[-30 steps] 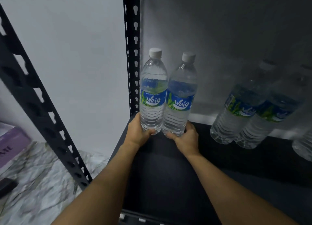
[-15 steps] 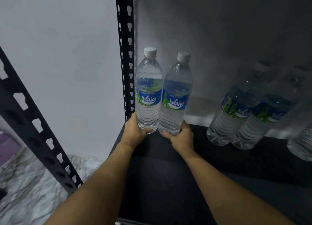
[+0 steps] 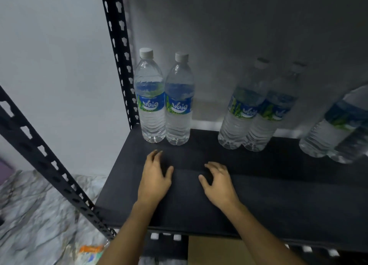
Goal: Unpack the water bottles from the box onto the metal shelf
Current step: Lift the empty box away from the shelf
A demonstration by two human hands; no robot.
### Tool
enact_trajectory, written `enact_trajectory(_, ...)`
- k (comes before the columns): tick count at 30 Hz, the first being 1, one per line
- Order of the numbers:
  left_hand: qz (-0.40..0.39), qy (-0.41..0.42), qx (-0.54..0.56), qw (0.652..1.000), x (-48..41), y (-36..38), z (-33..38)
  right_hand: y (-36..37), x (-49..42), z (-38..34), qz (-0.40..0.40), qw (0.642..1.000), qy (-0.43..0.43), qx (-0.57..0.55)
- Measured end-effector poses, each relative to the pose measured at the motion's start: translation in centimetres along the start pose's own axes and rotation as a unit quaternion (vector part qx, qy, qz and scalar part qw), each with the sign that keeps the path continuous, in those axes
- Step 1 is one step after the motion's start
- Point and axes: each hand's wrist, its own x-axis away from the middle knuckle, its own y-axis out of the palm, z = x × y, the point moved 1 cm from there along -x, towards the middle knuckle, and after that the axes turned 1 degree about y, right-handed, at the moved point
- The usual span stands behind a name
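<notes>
Both my hands are empty. My left hand hangs palm down over the dark shelf board, fingers loosely spread and pointing toward the back. My right hand is beside it, fingers slightly curled, holding nothing (whether either palm touches the board I cannot tell).

Just ahead of my left fingertips, apart from them, two water bottles stand in the back left corner. The corner bottle is next to the perforated rear post, and its neighbour touches its right side. Their long axes run straight up, white caps on top, blue labels facing me.

To the right, past an open gap along the back edge, a second pair stands, blurred and seeming to lean in the wide lens. Beyond it, more bottles sit at the far right of the view.

The front half of the board lies open from the bottle bases to the front lip. The slanting front post bounds the left side. Below the lip a brown cardboard box shows, with marbled floor to the left.
</notes>
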Motion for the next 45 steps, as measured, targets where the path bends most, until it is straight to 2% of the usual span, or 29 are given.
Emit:
enact_trajectory(6, -0.055, 0.069, -0.096, 0.991, 6.5, 2.1, 2.3, -2.8, 5.7, 2.3, -0.02, 1.0, -0.011, 0.016)
enact_trajectory(13, -0.066, 0.08, -0.14, 0.985, 12.1, 4.2, 5.4, -6.2, 12.0, 5.8, -0.031, 0.999, -0.02, 0.015)
enact_trajectory(21, -0.043, 0.064, -0.128, 0.989, 17.2, 6.5, 8.2, -8.1, 16.7, 8.6, -0.005, 0.999, -0.043, -0.024)
enact_trajectory(26, -0.015, 0.061, -0.046, 0.997, 22.2, 7.6, 8.1, -8.6, 20.7, 11.7, -0.002, 0.998, -0.045, -0.044)
enact_trajectory(29, -0.034, 0.009, -0.011, 0.999, 25.5, 8.5, 7.2, -8.1, 23.6, 14.4, -0.025, 0.998, 0.006, -0.055)
enact_trajectory(32, -0.085, -0.064, -0.009, 0.994, 29.0, 10.2, 4.5, -6.8, 26.5, 17.7, -0.062, 0.993, 0.069, -0.069)
enact_trajectory(35, -0.134, -0.16, -0.041, 0.977, 32.3, 11.6, 1.5, -5.4, 29.3, 21.0, -0.096, 0.986, 0.127, -0.056)
enact_trajectory(39, -0.179, -0.233, -0.082, 0.952, 36.0, 12.4, -1.5, -3.7, 33.2, 25.2, -0.119, 0.968, 0.219, -0.037)
enact_trajectory(42, -0.188, -0.284, -0.102, 0.935, 38.3, 12.3, -3.6, -2.4, 36.3, 27.7, -0.115, 0.95, 0.288, -0.026)
enact_trajectory(45, -0.16, -0.316, -0.091, 0.931, 39.5, 12.1, -4.5, -1.4, 38.6, 28.8, -0.097, 0.945, 0.309, -0.033)
